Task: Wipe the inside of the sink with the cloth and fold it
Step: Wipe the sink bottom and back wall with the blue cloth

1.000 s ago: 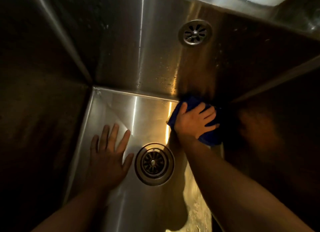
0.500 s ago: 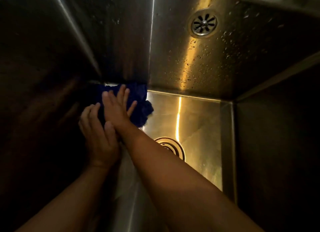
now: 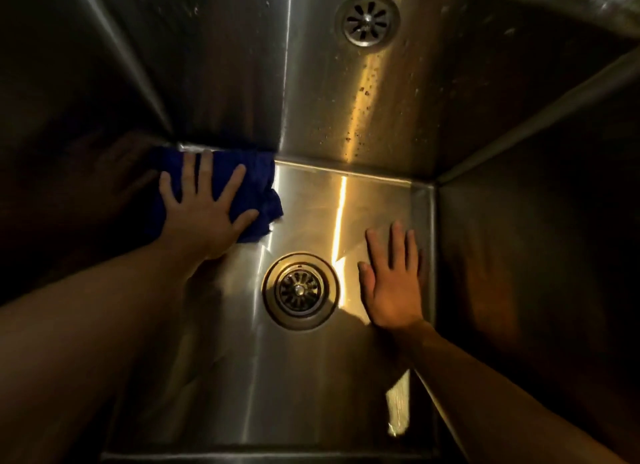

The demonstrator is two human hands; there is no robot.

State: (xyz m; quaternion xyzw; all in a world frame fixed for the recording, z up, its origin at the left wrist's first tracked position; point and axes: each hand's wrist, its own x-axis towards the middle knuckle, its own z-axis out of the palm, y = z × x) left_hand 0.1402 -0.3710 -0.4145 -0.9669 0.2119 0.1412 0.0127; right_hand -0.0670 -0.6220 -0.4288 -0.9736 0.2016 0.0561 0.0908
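Note:
I look down into a deep stainless steel sink [image 3: 311, 387]. A dark blue cloth [image 3: 258, 186] lies bunched in the far left corner of the sink floor, against the back wall. My left hand [image 3: 204, 214] presses flat on the cloth with fingers spread, covering its left half. My right hand [image 3: 391, 283] rests flat and empty on the sink floor, fingers apart, between the drain and the right wall.
A round drain strainer [image 3: 299, 290] sits in the middle of the floor between my hands. An overflow grille [image 3: 367, 17] is high on the back wall, with water drops below it. The left and right walls are dark.
My right hand carried the cloth from the far right to the far left corner, and the left hand took it over. The right hand has gone back to the right of the drain.

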